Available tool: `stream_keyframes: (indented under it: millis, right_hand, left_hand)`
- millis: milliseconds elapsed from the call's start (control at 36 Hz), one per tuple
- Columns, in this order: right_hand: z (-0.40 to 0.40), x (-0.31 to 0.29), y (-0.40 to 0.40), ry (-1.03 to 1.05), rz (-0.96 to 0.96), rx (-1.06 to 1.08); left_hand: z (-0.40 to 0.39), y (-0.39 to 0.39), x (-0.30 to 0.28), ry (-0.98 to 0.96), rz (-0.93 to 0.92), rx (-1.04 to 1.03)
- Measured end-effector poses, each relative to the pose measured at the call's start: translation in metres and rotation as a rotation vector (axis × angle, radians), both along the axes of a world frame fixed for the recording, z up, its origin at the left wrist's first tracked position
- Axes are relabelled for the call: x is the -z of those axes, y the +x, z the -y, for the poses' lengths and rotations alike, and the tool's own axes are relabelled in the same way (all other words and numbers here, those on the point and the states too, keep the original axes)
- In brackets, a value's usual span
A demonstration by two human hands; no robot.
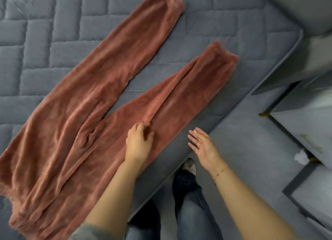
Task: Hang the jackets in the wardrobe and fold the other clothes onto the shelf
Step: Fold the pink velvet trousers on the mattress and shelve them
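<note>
Lying flat on the quilted grey mattress (53,47), fuzzy rust-pink trousers (75,117) spread both legs apart, cuffs toward the far corner. Left hand (139,141) rests on the nearer leg, fingers loosely bent, gripping nothing; right hand (203,147) hovers open, fingers straight, at the mattress edge, bare mattress between legs.

trousers (86,117): fuzzy plush fleece | mattress (53,47): quilted matt cloth
</note>
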State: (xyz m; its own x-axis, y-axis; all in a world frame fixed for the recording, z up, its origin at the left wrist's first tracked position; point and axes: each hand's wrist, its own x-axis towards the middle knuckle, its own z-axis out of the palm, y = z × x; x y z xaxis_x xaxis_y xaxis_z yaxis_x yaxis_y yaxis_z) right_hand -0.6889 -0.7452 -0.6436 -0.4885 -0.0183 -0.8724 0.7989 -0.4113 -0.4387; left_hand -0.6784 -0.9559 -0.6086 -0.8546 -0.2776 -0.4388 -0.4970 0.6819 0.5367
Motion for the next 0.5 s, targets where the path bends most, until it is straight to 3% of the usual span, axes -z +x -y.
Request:
stream_keyframes:
  millis: [222,361,444,500]
  right_hand:
    - [-0.049,-0.002,-0.092,0.108,-0.051,-0.017]
    - [-0.059,-0.002,-0.153,0.19,-0.079,-0.094]
    - [-0.059,0.001,-0.19,0.144,-0.035,-0.004]
    - [-0.055,0.006,-0.208,0.229,-0.09,0.096]
  left_hand:
    - [-0.032,-0.136,0.006,0.012,-0.058,0.185]
    - [-0.053,-0.213,0.025,0.125,0.054,0.223]
    - [-0.073,-0.244,0.039,0.189,0.116,0.177]
    - [-0.087,-0.26,0.045,0.217,0.147,0.143]
